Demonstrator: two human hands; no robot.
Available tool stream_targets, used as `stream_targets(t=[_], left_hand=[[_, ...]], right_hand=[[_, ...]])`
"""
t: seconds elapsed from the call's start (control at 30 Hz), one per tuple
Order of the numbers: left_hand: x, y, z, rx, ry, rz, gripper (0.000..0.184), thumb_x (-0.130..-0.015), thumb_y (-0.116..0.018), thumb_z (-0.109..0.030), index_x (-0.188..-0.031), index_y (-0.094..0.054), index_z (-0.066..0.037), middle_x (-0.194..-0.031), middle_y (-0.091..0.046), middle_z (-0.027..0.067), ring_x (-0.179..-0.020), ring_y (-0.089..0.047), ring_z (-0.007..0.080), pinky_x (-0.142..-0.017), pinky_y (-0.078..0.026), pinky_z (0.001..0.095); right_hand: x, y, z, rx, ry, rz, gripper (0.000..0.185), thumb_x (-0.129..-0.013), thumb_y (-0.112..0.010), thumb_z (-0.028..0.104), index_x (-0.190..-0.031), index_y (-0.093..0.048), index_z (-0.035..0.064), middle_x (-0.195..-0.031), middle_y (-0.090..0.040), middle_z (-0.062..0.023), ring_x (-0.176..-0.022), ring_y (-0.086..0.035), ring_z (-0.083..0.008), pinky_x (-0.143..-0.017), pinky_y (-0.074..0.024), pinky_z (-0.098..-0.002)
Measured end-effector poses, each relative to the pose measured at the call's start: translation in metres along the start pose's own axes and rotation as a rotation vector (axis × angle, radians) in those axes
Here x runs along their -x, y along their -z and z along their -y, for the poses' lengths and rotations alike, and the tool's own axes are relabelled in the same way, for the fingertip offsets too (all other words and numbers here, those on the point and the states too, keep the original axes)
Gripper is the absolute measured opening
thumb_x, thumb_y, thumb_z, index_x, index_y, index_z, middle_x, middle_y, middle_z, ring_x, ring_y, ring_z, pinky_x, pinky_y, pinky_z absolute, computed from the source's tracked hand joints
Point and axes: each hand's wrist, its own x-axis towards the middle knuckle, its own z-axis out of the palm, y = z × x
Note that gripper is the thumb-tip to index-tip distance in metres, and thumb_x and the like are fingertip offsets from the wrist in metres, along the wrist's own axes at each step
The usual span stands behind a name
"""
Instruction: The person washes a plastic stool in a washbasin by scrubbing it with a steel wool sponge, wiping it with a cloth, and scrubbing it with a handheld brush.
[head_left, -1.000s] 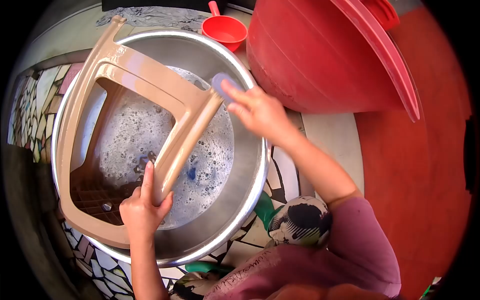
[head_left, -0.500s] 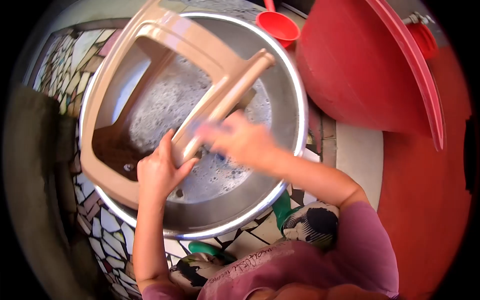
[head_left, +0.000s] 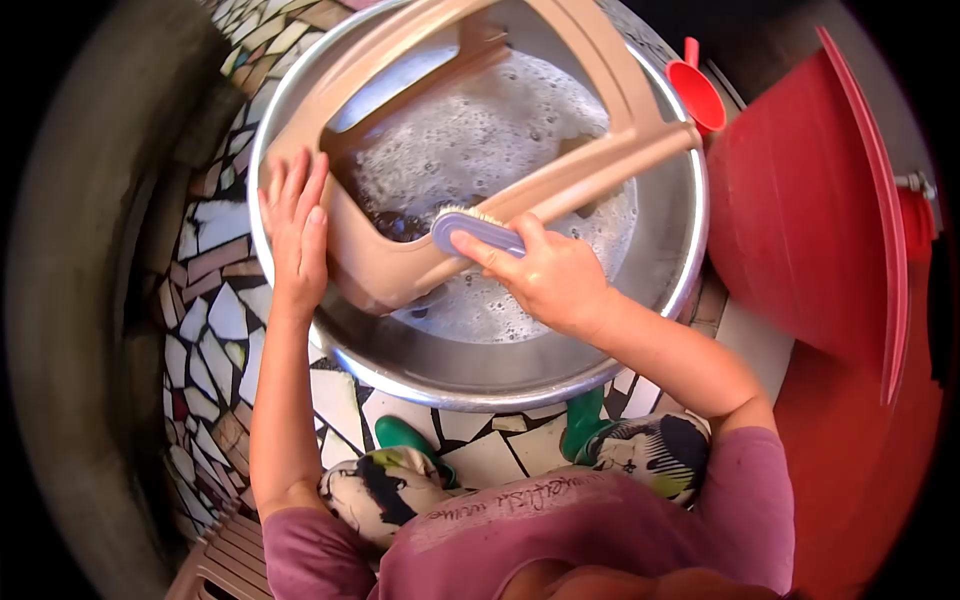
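Note:
A tan plastic stool or chair frame (head_left: pixel 375 255) lies tilted in a large round metal basin (head_left: pixel 450 385). Foamy water (head_left: pixel 480 110) fills the basin's bottom, seen through the frame's openings. My left hand (head_left: pixel 297 235) lies against the frame's left side, fingers stretched out and thumb up. In my right hand (head_left: pixel 560 275) is a scrubbing brush (head_left: pixel 475 232) with a purple-blue back and pale bristles. The bristles face the frame's long lower bar near its left end; my fingers hide part of the brush's handle.
A big red tub (head_left: pixel 790 210) leans on its side to the right, close to the basin. Behind the basin lies a red dipper (head_left: pixel 697 95). A brown slatted plastic piece (head_left: pixel 225 560) stands at lower left. Green boots (head_left: pixel 405 435) are on the mosaic floor (head_left: pixel 215 325).
My left hand has shifted from the bar to the frame's left side, and its fingers have straightened. The frame has turned. The brush, blurred before, now shows clearly at the bar.

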Motion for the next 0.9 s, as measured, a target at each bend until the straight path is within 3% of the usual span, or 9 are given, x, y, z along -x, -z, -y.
stream_targets(t=[0.07, 0.17, 0.3, 0.43, 0.5, 0.63, 0.73, 0.83, 0.9], left_hand=[[0.001, 0.004, 0.012, 0.219, 0.059, 0.003, 0.057, -0.101, -0.025, -0.038, -0.148, -0.041, -0.009, -0.157, -0.033, 0.0109, -0.150, -0.014, 0.0325, -0.118, 0.004, 0.0488], [0.004, -0.005, 0.028, 0.422, 0.118, -0.034, 0.059, -0.101, -0.024, -0.039, -0.149, -0.038, -0.007, -0.158, -0.032, 0.0101, -0.150, -0.011, 0.0323, -0.119, 0.006, 0.0450], [0.002, -0.006, 0.025, 0.461, 0.061, -0.111, 0.053, -0.102, -0.030, -0.032, -0.145, -0.044, -0.005, -0.158, -0.030, 0.0108, -0.150, 0.000, 0.0371, -0.119, 0.004, 0.0434], [-0.006, -0.004, 0.047, 0.450, -0.015, -0.148, 0.050, -0.103, -0.031, -0.026, -0.142, -0.046, 0.003, -0.154, -0.037, 0.0171, -0.148, -0.016, 0.0316, -0.120, -0.001, 0.0427], [-0.010, 0.000, 0.068, 0.392, -0.089, -0.157, 0.049, -0.104, -0.031, -0.025, -0.139, -0.048, 0.005, -0.150, -0.041, 0.0181, -0.146, -0.022, 0.0331, -0.120, -0.007, 0.0430], [-0.020, -0.015, 0.075, 0.259, 0.014, -0.099, 0.046, -0.102, -0.035, -0.032, -0.140, -0.052, -0.013, -0.152, -0.041, 0.0073, -0.145, -0.021, 0.0386, -0.119, -0.017, 0.0422], [-0.028, -0.015, 0.083, 0.382, 0.011, -0.102, 0.048, -0.104, -0.033, -0.033, -0.140, -0.052, -0.008, -0.152, -0.040, 0.0107, -0.146, -0.020, 0.0353, -0.120, -0.011, 0.0424], [-0.054, -0.029, 0.113, 0.185, -0.072, -0.115, 0.044, -0.102, -0.034, -0.022, -0.138, -0.052, -0.007, -0.149, -0.044, 0.0126, -0.142, -0.029, 0.0338, -0.120, -0.017, 0.0436], [-0.070, -0.020, 0.114, 0.154, -0.035, -0.082, 0.043, -0.100, -0.033, -0.019, -0.137, -0.052, -0.004, -0.147, -0.046, 0.0139, -0.139, -0.036, 0.0319, -0.120, -0.018, 0.0437]], right_hand=[[-0.013, 0.010, -0.008, 0.045, -0.018, 0.001, 0.045, -0.093, -0.059, 0.028, -0.135, -0.053, 0.0396, -0.093, -0.058, -0.0091, -0.064, -0.065, -0.0306, -0.056, -0.0554, -0.0411], [-0.001, 0.019, -0.054, 0.118, -0.257, -0.077, 0.050, -0.091, -0.063, 0.027, -0.137, -0.049, 0.0412, -0.096, -0.060, -0.0102, -0.068, -0.066, -0.0331, -0.056, -0.0553, -0.0433], [0.013, -0.003, 0.010, 0.065, -0.181, -0.067, 0.057, -0.087, -0.068, 0.022, -0.139, -0.051, 0.0379, -0.101, -0.061, -0.0120, -0.071, -0.066, -0.0320, -0.058, -0.0550, -0.0385], [-0.045, -0.044, 0.117, 0.055, 0.038, -0.027, 0.057, -0.083, -0.071, 0.019, -0.134, -0.056, 0.0395, -0.100, -0.060, -0.0122, -0.072, -0.066, -0.0300, -0.059, -0.0548, -0.0371], [-0.063, -0.034, 0.133, 0.044, -0.096, -0.013, 0.055, -0.083, -0.071, 0.019, -0.133, -0.057, 0.0383, -0.099, -0.060, -0.0117, -0.072, -0.066, -0.0295, -0.059, -0.0547, -0.0368], [-0.012, -0.035, 0.111, 0.006, -0.274, -0.071, 0.052, -0.084, -0.072, 0.021, -0.133, -0.059, 0.0323, -0.094, -0.060, -0.0080, -0.072, -0.065, -0.0275, -0.058, -0.0538, -0.0371], [-0.051, -0.031, 0.122, 0.078, -0.129, -0.085, 0.053, -0.085, -0.072, 0.023, -0.135, -0.057, 0.0351, -0.093, -0.059, -0.0094, -0.076, -0.064, -0.0285, -0.058, -0.0528, -0.0399], [-0.135, -0.021, 0.122, 0.235, -0.150, -0.076, 0.049, -0.089, -0.065, 0.028, -0.136, -0.053, 0.0375, -0.090, -0.059, -0.0134, -0.066, -0.062, -0.0342, -0.056, -0.0515, -0.0440], [-0.107, -0.035, 0.119, 0.147, 0.053, -0.128, 0.056, -0.084, -0.069, 0.020, -0.135, -0.054, 0.0387, -0.087, -0.058, -0.0133, -0.064, -0.062, -0.0323, -0.054, -0.0518, -0.0443]])
